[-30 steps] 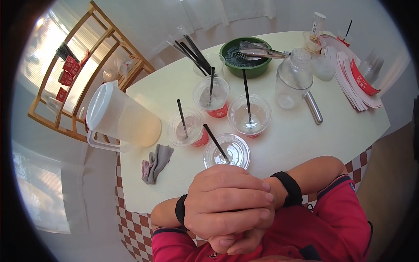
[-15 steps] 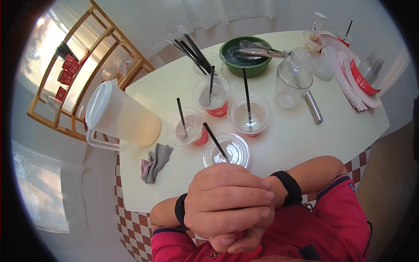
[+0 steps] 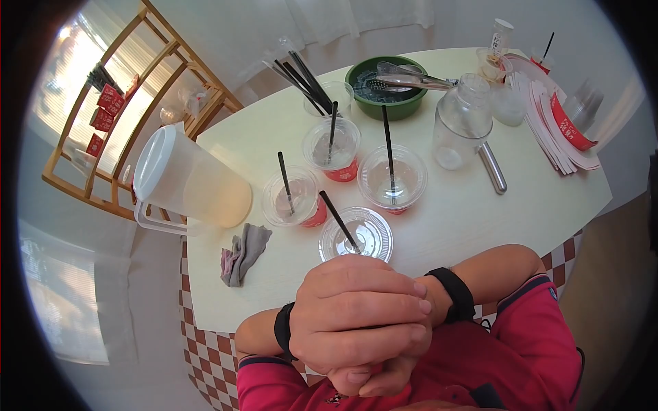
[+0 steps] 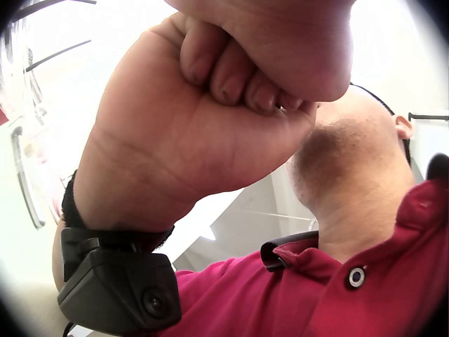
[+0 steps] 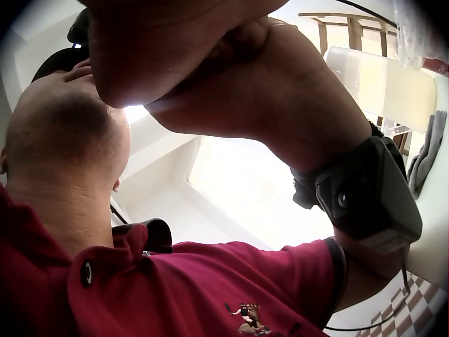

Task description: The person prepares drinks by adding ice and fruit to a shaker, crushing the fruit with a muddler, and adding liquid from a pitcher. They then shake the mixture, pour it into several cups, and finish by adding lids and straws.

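In the head view my left hand (image 3: 363,308) lies over my right hand in front of the chest, its fingers wrapped across it. The left wrist view shows the heel of the right hand (image 4: 175,140) with left fingertips pressed against it. Most of the right hand's fingers are hidden beneath. Just beyond the hands stands a clear cup with a flat lid (image 3: 375,229) and a black straw (image 3: 338,221); its lower part is covered by the hands. Three more lidded cups with straws and red sleeves stand behind it, among them a right-hand cup (image 3: 404,175).
Left on the white table (image 3: 439,233) are a pitcher (image 3: 205,181) of pale liquid and a grey cloth (image 3: 250,250). Farther back are bundled straws (image 3: 301,89), a green bowl (image 3: 391,111) with utensils, a clear bottle (image 3: 459,130), a metal cylinder (image 3: 493,168) and stacked cups (image 3: 588,109).
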The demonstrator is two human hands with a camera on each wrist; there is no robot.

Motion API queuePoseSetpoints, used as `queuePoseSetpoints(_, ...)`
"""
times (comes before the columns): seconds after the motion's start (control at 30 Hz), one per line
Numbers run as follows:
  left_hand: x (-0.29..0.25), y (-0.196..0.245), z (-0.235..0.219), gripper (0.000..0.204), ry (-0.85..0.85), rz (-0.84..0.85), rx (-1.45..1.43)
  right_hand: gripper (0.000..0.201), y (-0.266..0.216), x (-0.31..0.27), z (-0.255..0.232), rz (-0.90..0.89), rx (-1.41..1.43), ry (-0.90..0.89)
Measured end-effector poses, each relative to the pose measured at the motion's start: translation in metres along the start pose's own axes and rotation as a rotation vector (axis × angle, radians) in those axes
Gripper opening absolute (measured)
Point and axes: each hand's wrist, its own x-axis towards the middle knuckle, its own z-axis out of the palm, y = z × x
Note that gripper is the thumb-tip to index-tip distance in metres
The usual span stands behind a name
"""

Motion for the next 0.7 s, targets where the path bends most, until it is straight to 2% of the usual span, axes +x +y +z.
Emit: queuePoseSetpoints(0.7, 0.012, -0.003, -0.007, 0.022, -0.13, 0.012, -0.026, 0.055, 0.002, -0.001, -0.001, 0.025, 0.034, -0.012)
